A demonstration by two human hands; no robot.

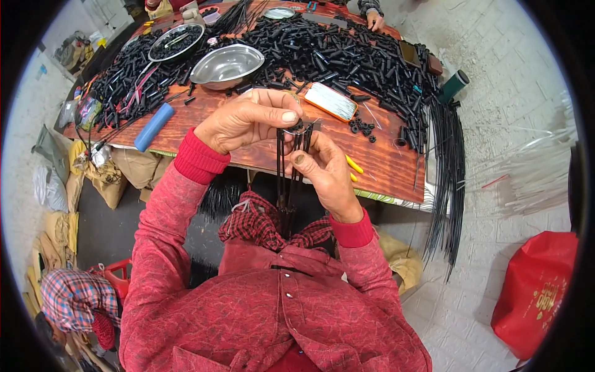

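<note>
Rods in hand: a thin bundle of black rods hangs at the middle of the frame, in front of the chest, its lower end at the checked cloth.
Left hand: its fingers are pressed together over the top ends of the rods.
Right hand: its fingers pinch the same rods from the side, just below the top.
Progress: I judge the work far from its end; a big heap of black tubes covers the desk in the upper middle, and long black rods hang over its right edge.
Packages: a red bag with pale print stands on the floor, lower right; tan sacks lie at the left, under the desk.
Far: another person's hand at the top.
</note>
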